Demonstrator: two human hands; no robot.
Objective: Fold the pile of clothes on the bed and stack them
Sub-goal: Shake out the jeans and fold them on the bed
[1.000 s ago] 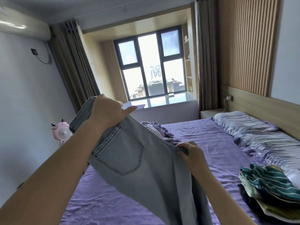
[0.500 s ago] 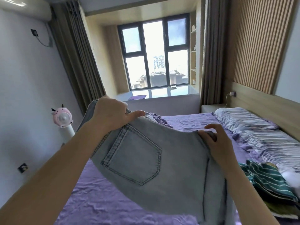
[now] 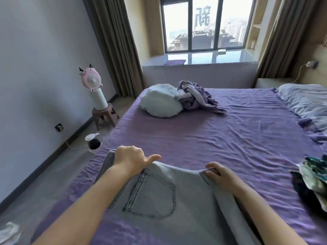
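So the big change: the jeans [image 3: 159, 200] were held up in the air a second ago, and now they're down flat on the purple bed [image 3: 230, 138], spread near its left edge at the near end. That reads to me as the hold-and-shake part being over and the actual folding about to start.

Orientation-wise, the waistband points away toward the window end of the bed, back pocket facing up, and the legs run back toward the person and out of view at the bottom. So the long axis goes roughly near-to-far, along the bed's left edge.

Rest of the pile [image 3: 196, 98] sits bunched near the far left corner beside a white pillow [image 3: 161, 103]. Folded clothes [image 3: 315, 177] are stacked at the right edge.

Left hand [image 3: 131, 160] grips the waistband's left corner, fingers curled over, thumb out. Right hand [image 3: 221, 174] pinches the right corner.
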